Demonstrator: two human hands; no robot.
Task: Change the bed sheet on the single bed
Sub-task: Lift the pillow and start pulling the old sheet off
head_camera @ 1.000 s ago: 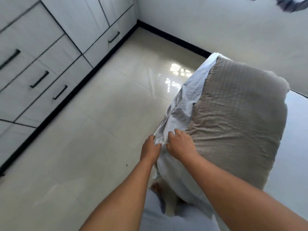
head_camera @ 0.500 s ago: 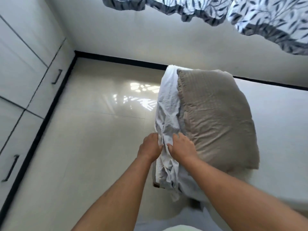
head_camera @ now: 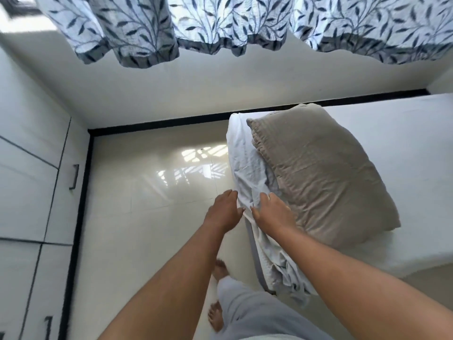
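Both hands work at the near-left edge of the single bed (head_camera: 404,148), roughly in the middle of the view. The left hand (head_camera: 224,212) lies with its fingers straight and close together, flat against the outer side of the white bed sheet (head_camera: 245,168), where the cloth hangs over the mattress edge. Its grip is spread, pinching nothing that I can see. The right hand (head_camera: 274,212) rests on top of the same bunched sheet, just at 3 o'clock from the left hand, with the fingers extended over the folds and the thumb pointing toward 9 o'clock. Whether its fingertips catch any cloth underneath cannot be told.

The sheet is gathered into a rumpled band along the bed's left side, running from about 12 o'clock, near the black skirting, down to 6 o'clock, where it bunches loosely at the corner of the mattress. A beige pillow (head_camera: 323,173) lies on the bed, touching the sheet's right side, at 2 o'clock from the hands.

The glossy cream floor (head_camera: 147,192) stretches toward 9 o'clock, with window light reflected in it. White cabinet doors (head_camera: 29,182) with dark handles stand along the far left. A leaf-patterned curtain (head_camera: 220,20) hangs across the top of the view. The person's bare feet and pale grey trouser leg show at 6 o'clock.
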